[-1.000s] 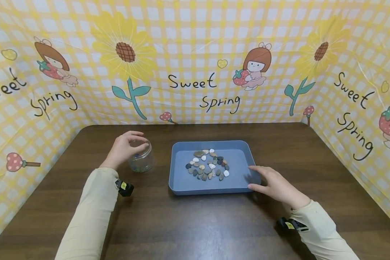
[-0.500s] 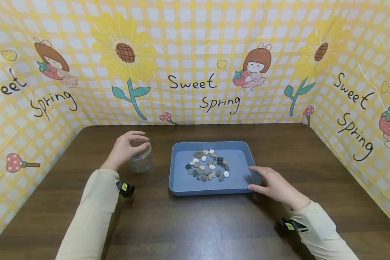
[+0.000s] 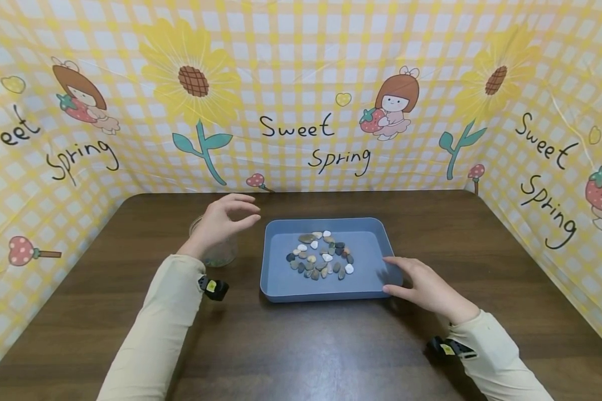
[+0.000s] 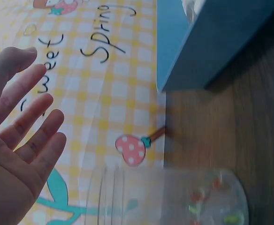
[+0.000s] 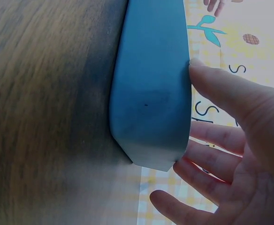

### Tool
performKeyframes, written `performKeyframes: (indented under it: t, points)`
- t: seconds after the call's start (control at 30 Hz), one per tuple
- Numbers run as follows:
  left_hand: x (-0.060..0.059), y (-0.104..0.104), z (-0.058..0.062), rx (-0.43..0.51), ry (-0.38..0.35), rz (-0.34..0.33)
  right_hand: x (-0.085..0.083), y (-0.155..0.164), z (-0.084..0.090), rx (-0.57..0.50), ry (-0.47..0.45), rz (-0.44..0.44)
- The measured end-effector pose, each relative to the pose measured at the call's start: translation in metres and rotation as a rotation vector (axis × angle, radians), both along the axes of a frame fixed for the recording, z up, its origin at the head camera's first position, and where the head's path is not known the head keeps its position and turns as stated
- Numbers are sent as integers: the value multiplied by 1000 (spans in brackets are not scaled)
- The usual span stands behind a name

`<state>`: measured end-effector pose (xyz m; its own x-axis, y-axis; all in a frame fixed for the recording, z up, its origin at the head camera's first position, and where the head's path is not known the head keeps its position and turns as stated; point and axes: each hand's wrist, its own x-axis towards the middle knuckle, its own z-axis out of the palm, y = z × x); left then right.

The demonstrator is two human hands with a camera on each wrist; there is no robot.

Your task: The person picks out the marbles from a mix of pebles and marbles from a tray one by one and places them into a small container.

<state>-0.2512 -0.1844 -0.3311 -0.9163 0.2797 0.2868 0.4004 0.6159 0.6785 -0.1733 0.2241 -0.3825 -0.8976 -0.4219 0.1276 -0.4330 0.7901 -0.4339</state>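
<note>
My left hand [image 3: 223, 223] is raised just above and to the right of a clear round jar [image 3: 222, 256], its fingers loosely spread. Nothing shows between them. In the left wrist view the jar [image 4: 156, 197] has small red and green bits at its bottom; their kind is too blurred to tell. A blue-grey rectangular tray [image 3: 281, 284] lies at the middle of the table. In it, several white, grey, brown and dark pebbles [image 3: 328, 257] form a loose pattern. My right hand [image 3: 426, 287] rests at the tray's right end, with thumb and fingertips touching its rim.
The brown wooden table [image 3: 301, 345] carries the jar at left and the tray at centre. A yellow checked cloth [image 3: 291, 67] with printed flowers and figures stands as a screen behind and on both sides. Dark cameras are strapped to both wrists.
My left hand stayed over the jar's mouth, then moved right from it towards the tray. My right hand, the tray and the pebbles have not moved.
</note>
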Motion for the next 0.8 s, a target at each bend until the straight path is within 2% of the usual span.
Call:
performKeyframes:
  t: [0.37,0.6,0.8]
  points:
    - [-9,41,-2,59,-77,-52,-1,1,-1,-9,-7,-1]
    - [-15,60,-6,46,-42,-112,-1,1,-1,-7,5,3]
    - [-17,75,-6,70,-55,-154,0,0,-1,-7,-2,5]
